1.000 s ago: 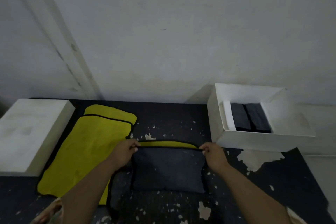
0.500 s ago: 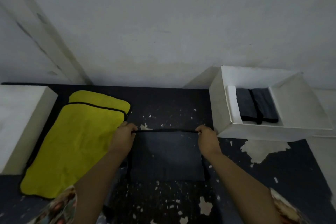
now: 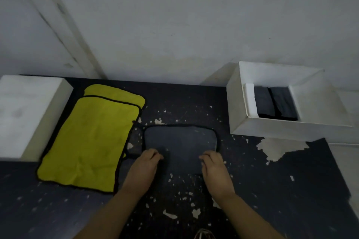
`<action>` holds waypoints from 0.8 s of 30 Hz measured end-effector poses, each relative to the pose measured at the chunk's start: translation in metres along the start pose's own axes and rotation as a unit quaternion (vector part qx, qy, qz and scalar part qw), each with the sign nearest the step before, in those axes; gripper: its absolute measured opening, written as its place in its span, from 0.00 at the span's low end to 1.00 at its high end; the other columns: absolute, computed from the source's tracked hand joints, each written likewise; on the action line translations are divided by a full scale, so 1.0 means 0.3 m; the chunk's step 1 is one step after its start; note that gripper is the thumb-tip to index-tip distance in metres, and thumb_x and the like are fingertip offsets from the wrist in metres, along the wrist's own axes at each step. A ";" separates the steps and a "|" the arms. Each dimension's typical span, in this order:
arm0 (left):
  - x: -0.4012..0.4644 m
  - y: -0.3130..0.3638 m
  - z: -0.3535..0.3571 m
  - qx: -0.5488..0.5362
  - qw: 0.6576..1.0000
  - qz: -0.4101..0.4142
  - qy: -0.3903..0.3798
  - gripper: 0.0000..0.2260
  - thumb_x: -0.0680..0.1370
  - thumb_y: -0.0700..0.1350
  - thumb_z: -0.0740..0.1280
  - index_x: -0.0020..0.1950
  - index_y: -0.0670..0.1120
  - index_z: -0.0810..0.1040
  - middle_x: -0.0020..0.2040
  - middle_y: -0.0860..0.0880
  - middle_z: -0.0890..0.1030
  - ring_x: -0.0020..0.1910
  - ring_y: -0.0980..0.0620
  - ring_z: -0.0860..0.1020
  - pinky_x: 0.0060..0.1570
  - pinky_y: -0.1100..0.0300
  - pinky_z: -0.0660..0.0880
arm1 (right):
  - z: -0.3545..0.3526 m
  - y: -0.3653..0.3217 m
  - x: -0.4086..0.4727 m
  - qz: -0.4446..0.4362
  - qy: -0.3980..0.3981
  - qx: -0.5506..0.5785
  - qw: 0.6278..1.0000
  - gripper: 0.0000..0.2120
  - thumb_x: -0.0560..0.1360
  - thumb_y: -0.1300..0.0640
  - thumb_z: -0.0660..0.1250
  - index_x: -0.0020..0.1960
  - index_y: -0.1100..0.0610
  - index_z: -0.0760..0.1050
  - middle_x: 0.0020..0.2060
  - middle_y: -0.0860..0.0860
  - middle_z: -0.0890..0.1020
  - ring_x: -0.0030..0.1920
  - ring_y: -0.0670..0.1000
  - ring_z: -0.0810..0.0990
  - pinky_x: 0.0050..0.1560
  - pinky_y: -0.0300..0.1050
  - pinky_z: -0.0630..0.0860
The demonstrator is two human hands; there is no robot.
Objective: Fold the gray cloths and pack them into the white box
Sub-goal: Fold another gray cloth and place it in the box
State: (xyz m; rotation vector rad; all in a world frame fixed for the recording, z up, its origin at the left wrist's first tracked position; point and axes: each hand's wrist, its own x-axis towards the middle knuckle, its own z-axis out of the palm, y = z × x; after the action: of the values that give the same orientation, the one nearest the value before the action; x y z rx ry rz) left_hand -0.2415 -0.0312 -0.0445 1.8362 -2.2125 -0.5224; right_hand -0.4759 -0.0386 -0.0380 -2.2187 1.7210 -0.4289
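Observation:
A gray cloth [image 3: 180,141] with black trim lies folded flat on the dark table, straight ahead of me. My left hand [image 3: 144,163] sits at its near left corner, and my right hand [image 3: 213,165] at its near right corner. The fingers of both are curled onto the cloth's near edge. The white box [image 3: 287,128] stands open at the right, against the wall. Two folded gray cloths [image 3: 275,103] lie side by side inside it.
Two yellow cloths [image 3: 91,141] with black trim lie overlapped at the left, one touching the gray cloth's left side. A white block-shaped box [image 3: 27,114] stands at the far left. The dark tabletop [image 3: 272,190] is chipped and ends at the right behind the box.
Both hands have come back from the cloth's far edge to its near corners. The far edge now lies flat on the table and the yellow lining no longer shows.

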 end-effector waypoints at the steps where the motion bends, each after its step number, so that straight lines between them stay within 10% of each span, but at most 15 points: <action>1: -0.021 -0.001 0.003 0.005 1.000 0.006 0.002 0.10 0.73 0.34 0.67 0.53 0.42 0.80 0.52 0.45 0.79 0.50 0.48 0.78 0.45 0.56 0.78 | 0.004 -0.001 -0.024 -0.001 -0.020 0.001 1.000 0.10 0.73 0.66 0.67 0.54 0.62 0.79 0.52 0.55 0.79 0.53 0.54 0.78 0.57 0.43 0.76; 8: -0.129 -0.029 -0.033 0.099 0.993 0.052 0.038 0.11 0.73 0.45 0.62 0.46 0.46 0.83 0.43 0.49 0.84 0.39 0.51 0.83 0.38 0.62 0.79 | -0.017 0.039 -0.135 0.010 -0.053 -0.030 0.998 0.10 0.73 0.66 0.67 0.53 0.61 0.78 0.53 0.55 0.80 0.53 0.54 0.79 0.56 0.44 0.76; 15: -0.185 -0.052 -0.029 0.141 0.989 -0.004 0.033 0.12 0.67 0.40 0.76 0.49 0.49 0.82 0.47 0.51 0.84 0.45 0.52 0.83 0.47 0.52 0.78 | -0.052 0.045 -0.153 0.024 -0.074 -0.043 0.996 0.11 0.63 0.73 0.71 0.41 0.60 0.79 0.40 0.55 0.81 0.40 0.53 0.81 0.43 0.44 0.80; 24: -0.193 -0.031 -0.031 0.166 0.985 -0.029 0.027 0.02 0.72 0.43 0.71 0.44 0.49 0.81 0.43 0.51 0.83 0.42 0.51 0.82 0.49 0.51 0.76 | -0.030 0.044 -0.179 0.053 -0.074 -0.025 0.996 0.15 0.74 0.68 0.61 0.60 0.61 0.74 0.59 0.56 0.76 0.62 0.53 0.73 0.62 0.43 0.71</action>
State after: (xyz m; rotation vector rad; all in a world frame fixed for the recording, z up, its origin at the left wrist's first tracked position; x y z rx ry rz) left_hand -0.2182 0.0229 -0.0366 2.0483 -2.3285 -0.1133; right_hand -0.5041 0.0099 -0.0380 -2.1222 1.7770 -0.1930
